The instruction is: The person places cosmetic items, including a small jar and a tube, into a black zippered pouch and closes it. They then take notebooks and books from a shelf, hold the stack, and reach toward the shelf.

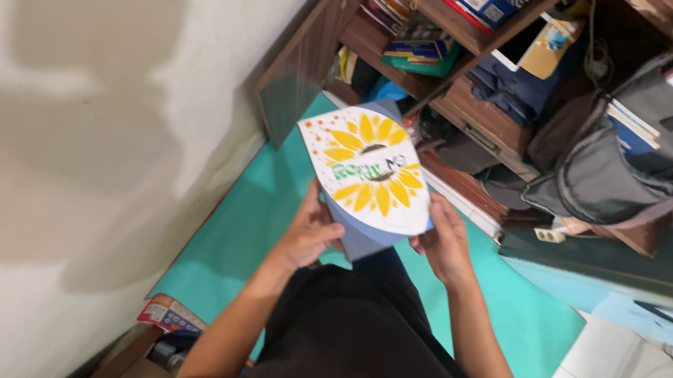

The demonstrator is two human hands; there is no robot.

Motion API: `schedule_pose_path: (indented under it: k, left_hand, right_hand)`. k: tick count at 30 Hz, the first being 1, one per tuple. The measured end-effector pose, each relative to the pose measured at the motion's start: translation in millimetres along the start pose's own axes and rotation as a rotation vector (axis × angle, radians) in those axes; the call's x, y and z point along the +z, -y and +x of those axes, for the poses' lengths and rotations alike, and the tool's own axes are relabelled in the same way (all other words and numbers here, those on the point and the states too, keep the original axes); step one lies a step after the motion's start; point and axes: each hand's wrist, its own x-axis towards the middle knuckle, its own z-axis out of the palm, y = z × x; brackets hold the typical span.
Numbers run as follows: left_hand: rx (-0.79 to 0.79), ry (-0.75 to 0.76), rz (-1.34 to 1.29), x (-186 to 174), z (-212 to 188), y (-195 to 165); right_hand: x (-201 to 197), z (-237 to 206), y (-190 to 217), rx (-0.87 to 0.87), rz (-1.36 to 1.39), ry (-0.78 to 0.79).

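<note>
Both hands grasping sunflower-printed paper bag [370,172] — left hand [311,234], right hand [444,246] at lower edges, above teal mat [243,229].

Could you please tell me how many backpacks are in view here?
1: a grey backpack at the upper right, unzipped with books showing, leaning against the wooden shelves. Others may be hidden beyond the picture's edge.

White sunflower-print card [370,172], tilted, midair
</note>
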Motion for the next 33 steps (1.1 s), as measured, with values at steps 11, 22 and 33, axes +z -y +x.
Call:
schedule_pose_path:
  k: [11, 22, 33]
  left_hand:
    - [-0.184, -0.207, 0.241, -31.1, 45.1, 4.6]
    - [-0.384, -0.583, 0.62, -133.2, 143.7, 99.6]
    - [-0.163, -0.731, 0.779, -251.3, 243.7, 182.0]
  right_hand:
    - [-33.9, 61.4, -0.8, 0.141, -0.228, -0.014]
    - [-73.8, 213.8, -65.6, 0.615, -0.675, 0.093]
    - [-114.3, 354.4, -193.7, 0.471, -0.416, -0.142]
